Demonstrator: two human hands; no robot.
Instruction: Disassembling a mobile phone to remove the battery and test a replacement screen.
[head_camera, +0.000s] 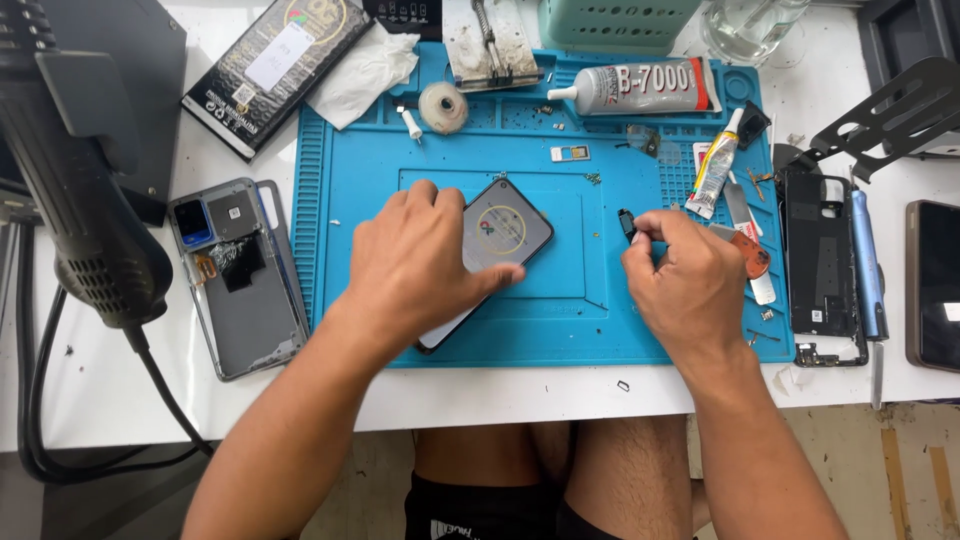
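While our right hand (690, 285) pinches a small dark part (627, 224) between thumb and forefinger, our left hand (415, 265) lies flat on the phone (505, 235), fingers spread and pressing down rather than closed around anything. The phone sits slanted in the middle of the blue mat (340, 180), screen side up, its near end hidden under our palm; the small part hovers just to its right, close above the mat.

We judge the first risk to be that pinch: the part is tiny and held only at the fingertips, so a slip could drop it among the loose screws (593, 179) scattered on the mat, where it would be hard to pick out. Our left palm bears on glass, and a hard or uneven push could crack it or skate the phone across the mat.

Further out, the open small glue tube (716, 165) lies just beyond our right hand, and a careless sweep of the wrist could smear it. The large glue tube (640, 88) rests at the far edge. At the right, the phone frame (820, 255) hangs close to the near edge of the desk (500, 395) and could be nudged off. At the left, the heat gun (75, 190) stands over the opened back cover (240, 280).
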